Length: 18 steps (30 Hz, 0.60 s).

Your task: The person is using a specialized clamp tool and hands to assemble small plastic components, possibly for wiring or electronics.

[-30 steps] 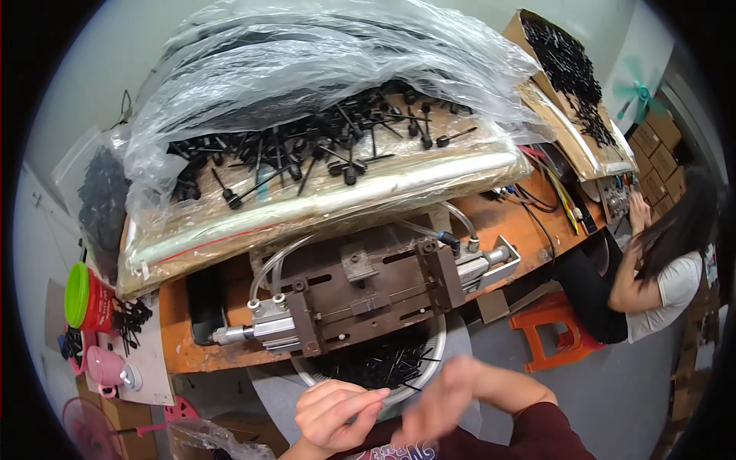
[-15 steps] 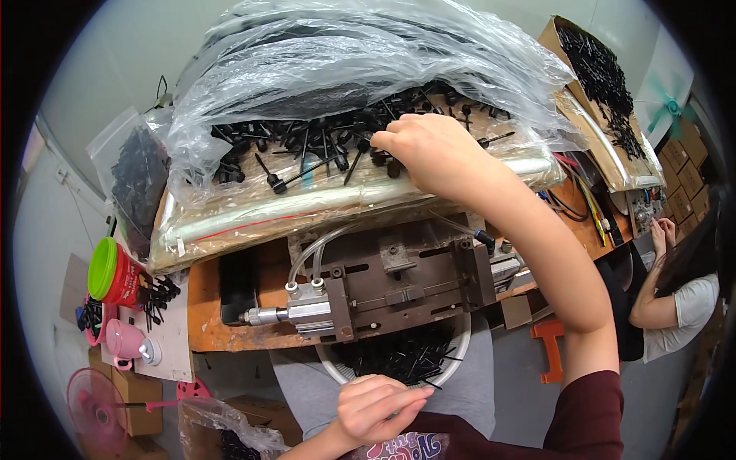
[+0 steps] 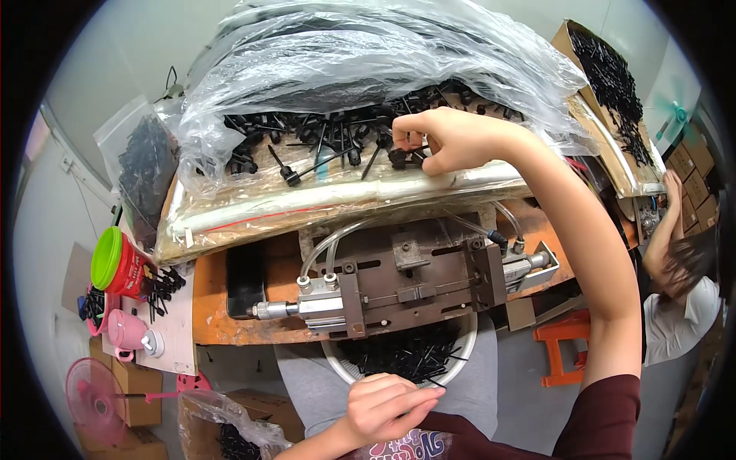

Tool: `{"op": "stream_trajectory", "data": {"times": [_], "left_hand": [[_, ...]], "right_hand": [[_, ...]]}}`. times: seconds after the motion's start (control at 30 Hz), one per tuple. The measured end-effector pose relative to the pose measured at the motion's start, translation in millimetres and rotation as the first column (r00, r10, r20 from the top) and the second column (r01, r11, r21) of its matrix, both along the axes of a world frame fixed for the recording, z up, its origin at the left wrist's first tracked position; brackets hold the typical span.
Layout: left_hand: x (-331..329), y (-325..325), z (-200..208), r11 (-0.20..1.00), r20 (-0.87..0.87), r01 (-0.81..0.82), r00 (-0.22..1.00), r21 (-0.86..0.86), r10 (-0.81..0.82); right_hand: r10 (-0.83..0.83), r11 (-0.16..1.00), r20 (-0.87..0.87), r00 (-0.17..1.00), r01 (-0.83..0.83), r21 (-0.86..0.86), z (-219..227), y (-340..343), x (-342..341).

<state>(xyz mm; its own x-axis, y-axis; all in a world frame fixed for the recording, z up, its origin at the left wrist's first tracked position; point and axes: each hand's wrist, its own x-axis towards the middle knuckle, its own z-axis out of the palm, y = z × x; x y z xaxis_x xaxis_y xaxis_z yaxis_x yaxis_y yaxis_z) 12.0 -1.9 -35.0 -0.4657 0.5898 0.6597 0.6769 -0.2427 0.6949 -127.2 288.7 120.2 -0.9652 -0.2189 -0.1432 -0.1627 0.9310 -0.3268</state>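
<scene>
My right hand (image 3: pixel 460 138) reaches over the front of the heap of black plastic parts (image 3: pixel 307 130), each with a thick head and thin stem. Its bent fingers and thumb close around a black stemmed part (image 3: pixel 402 158), partly hidden by the fingers. Low in front of my body, my left hand (image 3: pixel 389 406) is closed in a pinch; a thin black pin (image 3: pixel 439 385) sticks out at its fingertips. Just beyond it, a white basket (image 3: pixel 334 359) full of black pins sits at my lap. Between the hands stands a brown metal fixture (image 3: pixel 383 290) with air cylinders.
Clear plastic sheeting (image 3: pixel 368 57) covers the heap's back. A red tub with a green rim (image 3: pixel 107 259) and a pink mug (image 3: pixel 126 330) stand left. An orange stool (image 3: pixel 558 345) is at right, near another person (image 3: pixel 678 307). Clear hoses (image 3: pixel 326 244) loop above the fixture.
My right hand has moved slightly right and nearer, out of the heap toward its front edge, its fingers now around a black part. My left hand keeps its pinch. The view has shifted slightly.
</scene>
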Motion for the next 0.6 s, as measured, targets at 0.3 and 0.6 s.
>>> {"op": "stream_trajectory", "data": {"times": [0.3,0.6], "left_hand": [[1,-3,-1,0.999,0.007,-0.001,1.0,-0.037,0.001],[-1,3,4,1.0,-0.04,0.015,0.999,-0.008,-0.015]], "right_hand": [[-0.047,0.984,-0.006,0.999,0.045,-0.17,-3,7,18],[0.05,0.991,-0.336,0.941,-0.089,-0.102,-13,6,39]]}}
